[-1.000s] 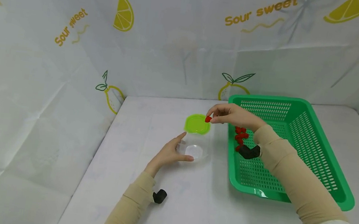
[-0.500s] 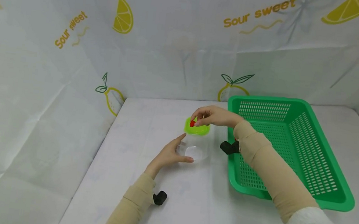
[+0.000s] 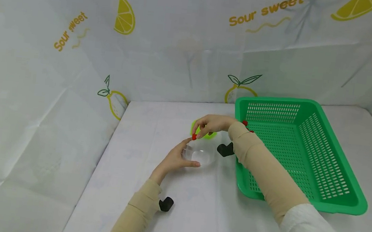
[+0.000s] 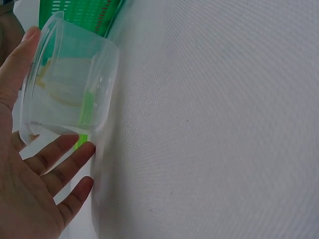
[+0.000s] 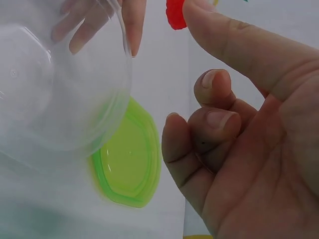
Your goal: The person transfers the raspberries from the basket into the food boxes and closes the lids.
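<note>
A clear plastic container (image 3: 205,155) with an open top stands on the white tablecloth. My left hand (image 3: 174,160) holds its left side, thumb and forefinger spread around the rim; the other fingers (image 4: 70,169) lie loosely by its wall in the left wrist view. Between thumb and forefinger my right hand (image 3: 214,123) pinches a small red raspberry (image 5: 175,14) with a bumpy surface. That hand is above the far left rim of the container, close to the left fingertips. Behind the container lies a bright green lid (image 5: 130,157), partly covered by the right hand in the head view.
A large green slotted basket (image 3: 337,208) stands on the right. A few red berries (image 3: 245,123) show along its left side, mostly hidden by the right forearm. A lemon-print sheet (image 3: 178,65) rises behind the table.
My right hand has moved left and nearer from the basket's left edge, passing over the green lid to the container's rim with the raspberry. The left hand and container have stayed in place.
</note>
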A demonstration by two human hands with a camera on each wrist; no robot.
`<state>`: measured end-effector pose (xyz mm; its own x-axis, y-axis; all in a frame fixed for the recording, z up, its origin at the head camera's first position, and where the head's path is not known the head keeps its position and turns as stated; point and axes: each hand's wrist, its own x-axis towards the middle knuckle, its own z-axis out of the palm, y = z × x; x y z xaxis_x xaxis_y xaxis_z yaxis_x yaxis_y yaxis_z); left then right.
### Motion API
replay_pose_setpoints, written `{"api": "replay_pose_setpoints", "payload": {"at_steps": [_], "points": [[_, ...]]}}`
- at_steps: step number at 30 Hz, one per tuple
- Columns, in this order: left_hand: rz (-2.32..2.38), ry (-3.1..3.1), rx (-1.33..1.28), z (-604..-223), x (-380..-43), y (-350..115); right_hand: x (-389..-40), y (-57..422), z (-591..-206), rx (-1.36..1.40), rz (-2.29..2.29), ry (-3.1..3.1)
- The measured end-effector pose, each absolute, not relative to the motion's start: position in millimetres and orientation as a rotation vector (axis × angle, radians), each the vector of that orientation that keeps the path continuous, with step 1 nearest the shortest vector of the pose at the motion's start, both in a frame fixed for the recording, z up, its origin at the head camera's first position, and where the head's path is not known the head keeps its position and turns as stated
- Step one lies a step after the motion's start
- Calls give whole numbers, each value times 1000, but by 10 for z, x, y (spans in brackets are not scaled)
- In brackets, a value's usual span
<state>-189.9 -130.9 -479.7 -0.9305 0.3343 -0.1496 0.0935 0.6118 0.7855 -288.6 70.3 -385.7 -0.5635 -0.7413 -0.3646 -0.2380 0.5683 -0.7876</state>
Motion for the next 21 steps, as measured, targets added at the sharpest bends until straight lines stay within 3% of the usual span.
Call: {"api": "replay_pose_setpoints", "payload": {"at_steps": [21], "points": [[1265,2527,304,-4818,-1891,-1298,-2864,572,-4089,-786,-707,2087]]}}
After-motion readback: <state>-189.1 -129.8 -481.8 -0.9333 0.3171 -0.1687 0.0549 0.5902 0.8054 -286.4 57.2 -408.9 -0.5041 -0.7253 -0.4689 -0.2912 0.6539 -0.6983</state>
